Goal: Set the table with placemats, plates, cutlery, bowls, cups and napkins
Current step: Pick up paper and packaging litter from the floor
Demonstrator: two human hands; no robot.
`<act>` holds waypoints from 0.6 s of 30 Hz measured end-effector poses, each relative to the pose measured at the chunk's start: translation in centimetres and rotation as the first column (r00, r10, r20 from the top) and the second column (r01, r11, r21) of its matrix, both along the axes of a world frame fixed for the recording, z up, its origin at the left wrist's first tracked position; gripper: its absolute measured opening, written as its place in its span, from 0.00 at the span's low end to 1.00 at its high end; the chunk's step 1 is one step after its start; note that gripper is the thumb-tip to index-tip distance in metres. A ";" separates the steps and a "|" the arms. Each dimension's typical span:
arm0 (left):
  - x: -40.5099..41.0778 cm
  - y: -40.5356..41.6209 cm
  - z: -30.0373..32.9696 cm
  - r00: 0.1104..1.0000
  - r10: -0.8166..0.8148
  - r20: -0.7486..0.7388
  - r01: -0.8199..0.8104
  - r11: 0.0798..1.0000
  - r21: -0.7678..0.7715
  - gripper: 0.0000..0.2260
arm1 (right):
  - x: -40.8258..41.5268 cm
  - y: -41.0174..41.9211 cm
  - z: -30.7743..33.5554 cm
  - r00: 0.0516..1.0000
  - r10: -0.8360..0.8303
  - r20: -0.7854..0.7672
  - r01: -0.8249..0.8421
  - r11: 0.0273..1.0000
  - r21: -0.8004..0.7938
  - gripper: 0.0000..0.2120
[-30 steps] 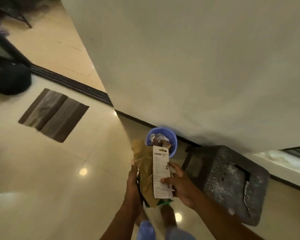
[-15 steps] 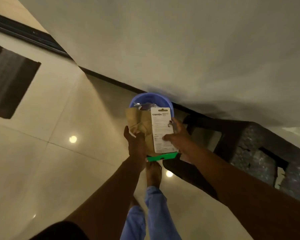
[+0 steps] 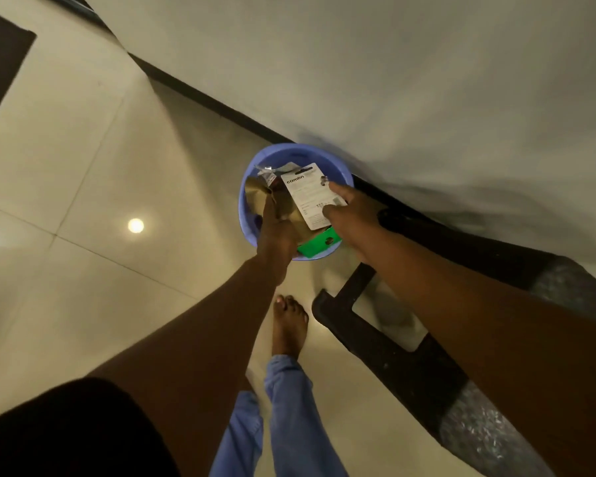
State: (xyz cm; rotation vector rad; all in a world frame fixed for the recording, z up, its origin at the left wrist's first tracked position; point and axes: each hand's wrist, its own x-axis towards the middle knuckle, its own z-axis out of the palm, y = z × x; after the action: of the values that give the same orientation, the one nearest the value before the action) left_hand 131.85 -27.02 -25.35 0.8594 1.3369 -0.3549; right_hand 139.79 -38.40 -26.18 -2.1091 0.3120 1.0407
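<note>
Both hands over blue bin (image 3: 246, 215): left hand (image 3: 277, 232) clutches brown paper (image 3: 255, 196), right hand (image 3: 350, 215) pinches white card pack (image 3: 307, 197), long axis near-right to far-left.

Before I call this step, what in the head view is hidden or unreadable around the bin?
- Blue bin: contents covered by brown paper, white card and both hands.
- White card: only "camlin" is legible; the smaller print is too small.
- Green item: mostly hidden under card and right hand.
- Left hand: fingertips hidden by the paper.
</note>
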 end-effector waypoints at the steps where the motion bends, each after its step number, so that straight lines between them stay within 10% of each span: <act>1: 0.3 0.4 -0.5 1.000 -0.002 -0.006 0.002 1.000 0.007 0.20 | 0.4 0.1 -0.4 1.000 0.019 -0.001 -0.019 1.000 -0.007 0.27; 9: 0.7 1.3 -2.6 0.966 -0.256 0.034 0.256 0.967 0.013 0.17 | 2.4 1.2 -2.8 0.991 0.099 -0.091 -0.101 0.995 -0.009 0.25; 18: -4.5 3.9 4.8 0.999 0.032 0.031 -0.030 0.997 -0.068 0.05 | 0.1 -0.4 4.5 0.977 0.085 0.197 -0.062 0.991 -0.122 0.17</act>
State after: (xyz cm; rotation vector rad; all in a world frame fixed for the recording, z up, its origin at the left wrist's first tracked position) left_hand 127.33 -23.14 -20.57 0.7837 1.3001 -0.3586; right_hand 139.91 -38.75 -21.71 -2.3243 0.1993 0.8583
